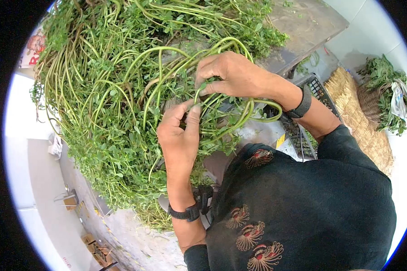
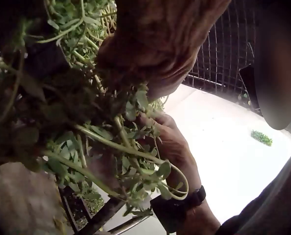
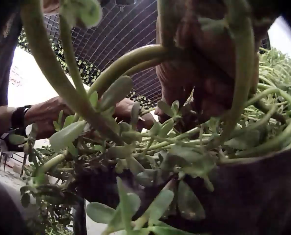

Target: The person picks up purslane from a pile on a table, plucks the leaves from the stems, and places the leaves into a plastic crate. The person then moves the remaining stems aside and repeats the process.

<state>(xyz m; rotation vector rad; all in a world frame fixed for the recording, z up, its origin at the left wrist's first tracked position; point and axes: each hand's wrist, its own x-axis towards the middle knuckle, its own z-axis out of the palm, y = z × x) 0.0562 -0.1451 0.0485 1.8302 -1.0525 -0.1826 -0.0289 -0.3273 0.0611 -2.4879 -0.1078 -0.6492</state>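
A big heap of purslane [image 1: 117, 113], with long thick green stems and small oval leaves, spreads over a dark table. My left hand [image 1: 178, 135] pinches a thin leafy purslane stem between thumb and forefinger. Just beyond it my right hand [image 1: 233, 74] grips purslane stems with curled fingers, its fingertips close to the left ones. Bent stems [image 1: 251, 113] loop below the right wrist. In the left wrist view the right hand [image 2: 170, 144] shows behind a looped stem [image 2: 150, 159]. Stems and leaves partly cover the right hand [image 3: 204, 73] in the right wrist view.
The table's bare corner [image 1: 316, 22] lies at the upper right. Below it stand a black crate [image 1: 319, 92], a straw-coloured woven sack [image 1: 352, 117] and a leafy bundle [image 1: 386, 86]. Small wooden pieces [image 1: 97, 250] are on the floor at the lower left.
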